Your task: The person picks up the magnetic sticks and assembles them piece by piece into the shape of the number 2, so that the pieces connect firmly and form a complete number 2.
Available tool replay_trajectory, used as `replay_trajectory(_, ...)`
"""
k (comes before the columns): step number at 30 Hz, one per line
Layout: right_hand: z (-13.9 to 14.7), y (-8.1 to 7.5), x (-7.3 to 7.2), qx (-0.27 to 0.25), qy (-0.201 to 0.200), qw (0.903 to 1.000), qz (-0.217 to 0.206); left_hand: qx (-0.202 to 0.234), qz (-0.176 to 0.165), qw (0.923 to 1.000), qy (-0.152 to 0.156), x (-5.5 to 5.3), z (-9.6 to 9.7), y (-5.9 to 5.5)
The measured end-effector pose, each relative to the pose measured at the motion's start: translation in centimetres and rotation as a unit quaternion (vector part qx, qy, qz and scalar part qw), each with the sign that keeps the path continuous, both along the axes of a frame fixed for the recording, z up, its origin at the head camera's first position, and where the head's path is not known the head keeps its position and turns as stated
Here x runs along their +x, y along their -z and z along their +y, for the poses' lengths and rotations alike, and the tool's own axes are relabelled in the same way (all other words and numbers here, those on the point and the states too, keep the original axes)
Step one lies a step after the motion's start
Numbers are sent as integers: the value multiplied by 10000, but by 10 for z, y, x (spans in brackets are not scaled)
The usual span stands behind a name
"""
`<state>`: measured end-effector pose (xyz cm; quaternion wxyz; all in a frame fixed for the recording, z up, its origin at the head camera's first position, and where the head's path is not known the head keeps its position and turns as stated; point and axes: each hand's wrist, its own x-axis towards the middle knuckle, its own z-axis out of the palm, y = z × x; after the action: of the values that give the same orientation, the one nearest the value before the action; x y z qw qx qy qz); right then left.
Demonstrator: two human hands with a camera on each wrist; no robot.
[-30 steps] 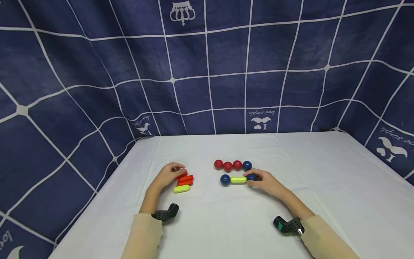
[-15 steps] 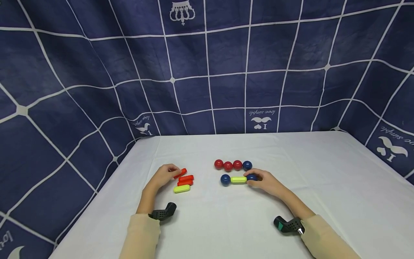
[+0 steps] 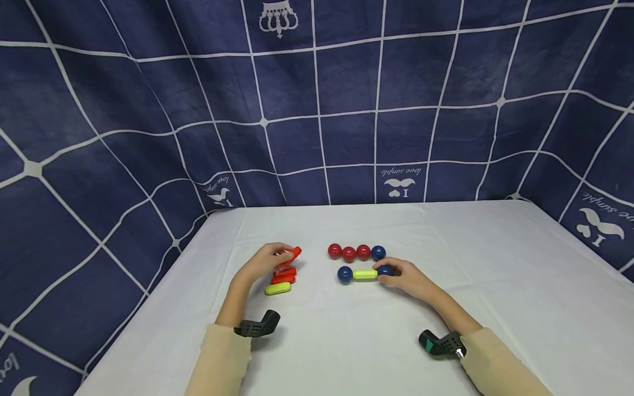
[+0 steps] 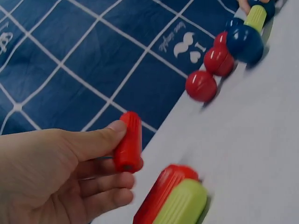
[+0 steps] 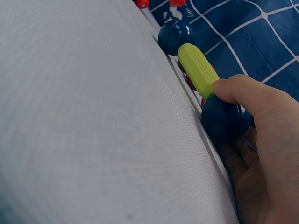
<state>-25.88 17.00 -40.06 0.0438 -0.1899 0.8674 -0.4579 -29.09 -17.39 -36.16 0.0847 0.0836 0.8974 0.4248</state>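
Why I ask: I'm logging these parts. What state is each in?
Upper red stick: raised, pinched in the left grip
Two red sticks: lying side by side
Left yellow stick: lying beside them
Three red balls: in a row
Upper blue ball: at the row's right end
Right yellow stick: between two blue balls, the right one held in the right grip

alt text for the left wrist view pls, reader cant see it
A left hand pinches a short red rod, while a yellow-green rod lies alongside another red rod on the white tabletop below. At upper right are red balls and a second yellow-green rod between two blue balls. A navy cloth with a white grid hangs behind.
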Motion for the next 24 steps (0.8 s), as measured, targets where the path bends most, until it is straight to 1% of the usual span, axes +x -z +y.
replay_trajectory(1,-1,-4,3,1,-7,10000,0,68,-168,9997,187,1,4,-1)
replay_trajectory(3,-4,-11,8,16,-5,10000,-1,217,-486,9975,466,3,11,-4)
replay_trajectory(6,-7,-21,16,68,10,10000,-17,443,-874,9919,813,7,23,-6)
replay_trajectory(8,-8,-23,18,100,40,9999,-46,507,-1044,9880,1021,11,31,-7)
replay_trajectory(11,-9,-24,19,114,48,9999,-55,405,-1160,9848,1229,16,41,-8)
replay_trajectory(14,-7,-20,15,71,23,10000,-38,323,-1290,9813,1390,22,50,-7)
replay_trajectory(18,-3,-5,4,42,31,10000,-14,530,-1727,9713,1545,28,62,-4)
replay_trajectory(21,1,5,-4,61,77,10000,-14,674,-2106,9638,1492,31,71,1)
replay_trajectory(24,3,9,-8,72,96,9999,-35,785,-2333,9593,1383,33,79,8)
